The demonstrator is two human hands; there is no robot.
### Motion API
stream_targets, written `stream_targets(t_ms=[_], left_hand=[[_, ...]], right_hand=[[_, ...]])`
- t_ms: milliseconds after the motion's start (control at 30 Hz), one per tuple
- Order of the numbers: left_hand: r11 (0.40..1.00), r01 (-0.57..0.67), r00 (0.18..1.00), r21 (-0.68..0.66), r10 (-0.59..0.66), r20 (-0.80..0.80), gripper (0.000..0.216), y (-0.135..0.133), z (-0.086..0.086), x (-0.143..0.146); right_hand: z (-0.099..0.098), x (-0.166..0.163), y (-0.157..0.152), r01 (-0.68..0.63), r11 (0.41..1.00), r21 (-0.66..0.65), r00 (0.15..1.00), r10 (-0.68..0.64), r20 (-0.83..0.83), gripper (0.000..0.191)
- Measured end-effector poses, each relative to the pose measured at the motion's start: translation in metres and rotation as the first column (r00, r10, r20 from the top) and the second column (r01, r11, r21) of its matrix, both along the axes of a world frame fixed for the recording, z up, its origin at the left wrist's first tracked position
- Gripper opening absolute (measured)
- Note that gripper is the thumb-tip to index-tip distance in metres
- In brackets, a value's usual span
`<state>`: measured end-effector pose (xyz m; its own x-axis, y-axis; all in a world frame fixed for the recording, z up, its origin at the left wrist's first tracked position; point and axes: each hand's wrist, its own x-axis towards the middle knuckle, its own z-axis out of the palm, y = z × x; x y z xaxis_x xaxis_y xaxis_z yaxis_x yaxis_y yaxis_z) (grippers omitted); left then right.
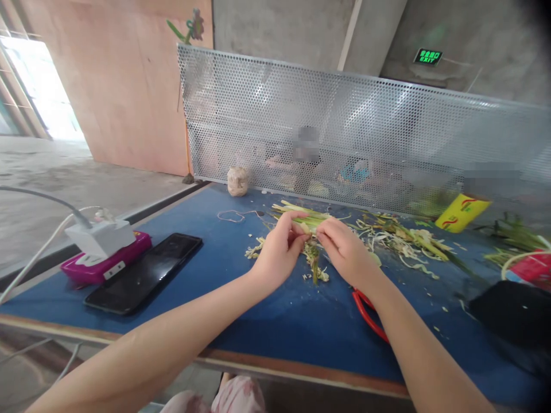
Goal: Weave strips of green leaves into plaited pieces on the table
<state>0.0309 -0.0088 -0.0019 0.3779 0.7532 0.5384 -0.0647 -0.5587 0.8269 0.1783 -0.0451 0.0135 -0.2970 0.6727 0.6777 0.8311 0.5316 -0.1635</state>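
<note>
My left hand (282,244) and my right hand (344,246) meet above the blue table (258,321), fingertips pinched close together. Between them is a small pale green plant piece (305,228); its exact kind is not clear. Just below the fingers, a clump of yellowish-green plant scraps (316,267) lies on the table. Long pale green stalks (301,213) lie behind my hands. Under my right forearm, red handles (367,315), apparently of scissors, are partly hidden.
Left are a black phone (146,274) and a purple power strip (105,265) with a white plug. A perforated metal panel (258,103) closes the back, a person behind it. Plant shreds (396,238), a yellow roll (462,212) and a black item (510,312) lie right.
</note>
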Motion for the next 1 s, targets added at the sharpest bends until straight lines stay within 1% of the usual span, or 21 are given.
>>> stream_targets(t_ms=[100, 200, 300, 367, 433, 500, 567, 633, 700, 867, 1000], left_hand=[[1.0, 0.005, 1.0, -0.003, -0.005, 0.021, 0.03, 0.0, 0.001, 0.0], [1.0, 0.015, 0.999, -0.019, -0.014, 0.049, 0.032, -0.001, 0.004, 0.0], [0.997, 0.039, 0.997, -0.074, -0.033, 0.074, 0.031, 0.0, 0.006, -0.002], [0.99, 0.06, 0.996, -0.127, -0.05, 0.079, 0.033, 0.002, 0.006, -0.003], [0.98, 0.071, 0.995, -0.185, -0.057, 0.083, 0.039, 0.004, 0.007, -0.004], [0.968, 0.08, 0.994, -0.238, -0.06, 0.089, 0.045, 0.005, 0.007, -0.003], [0.956, 0.086, 0.993, -0.279, -0.06, 0.1, 0.047, 0.005, 0.007, -0.002], [0.947, 0.094, 0.992, -0.308, -0.061, 0.113, 0.047, 0.004, 0.008, -0.002], [0.941, 0.103, 0.99, -0.322, -0.065, 0.126, 0.05, 0.004, 0.009, -0.002], [0.935, 0.122, 0.99, -0.333, -0.088, 0.114, 0.067, 0.004, 0.011, -0.005], [0.899, 0.138, 0.981, -0.415, -0.066, 0.184, 0.067, 0.007, 0.011, -0.006]], right_hand=[[-0.001, 0.001, 0.002, -0.026, 0.998, -0.058, 0.99, 0.018, -0.137, 0.019], [-0.003, 0.001, 0.004, -0.068, 0.983, -0.169, 0.954, 0.014, -0.301, 0.019], [-0.006, -0.001, 0.006, -0.176, 0.935, -0.309, 0.867, -0.002, -0.499, 0.018], [-0.007, -0.003, 0.006, -0.244, 0.895, -0.373, 0.81, -0.023, -0.585, 0.018], [-0.007, -0.006, 0.006, -0.289, 0.871, -0.397, 0.766, -0.037, -0.641, 0.018], [-0.007, -0.008, 0.005, -0.336, 0.858, -0.389, 0.723, -0.029, -0.69, 0.018], [-0.007, -0.009, 0.005, -0.382, 0.847, -0.371, 0.684, -0.011, -0.729, 0.019], [-0.008, -0.009, 0.005, -0.397, 0.843, -0.363, 0.669, -0.005, -0.744, 0.019], [-0.008, -0.008, 0.006, -0.377, 0.851, -0.366, 0.676, -0.017, -0.737, 0.019], [-0.009, -0.006, 0.008, -0.35, 0.859, -0.373, 0.702, -0.023, -0.712, 0.019], [-0.012, -0.005, 0.009, -0.327, 0.87, -0.368, 0.719, -0.024, -0.695, 0.017]])
